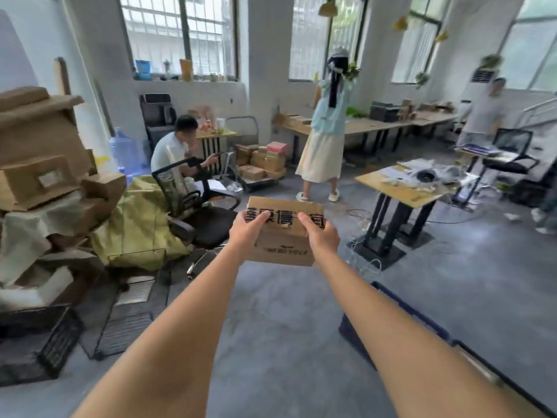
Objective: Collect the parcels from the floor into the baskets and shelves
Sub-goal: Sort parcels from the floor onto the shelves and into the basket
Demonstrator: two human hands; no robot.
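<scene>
I have the brown cardboard parcel with black printed characters (284, 233) out at arm's length, left hand (247, 227) and right hand (320, 235) fingers curled over its top edge only, so it could tip and drop short of the dark blue plastic basket (401, 312).

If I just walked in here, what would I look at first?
Probably the cardboard parcel held out in the middle, gripped by the left hand and right hand. Next, the tall heap of cardboard boxes on the left, and the person in a pale skirt standing farther back by the windows.
</scene>
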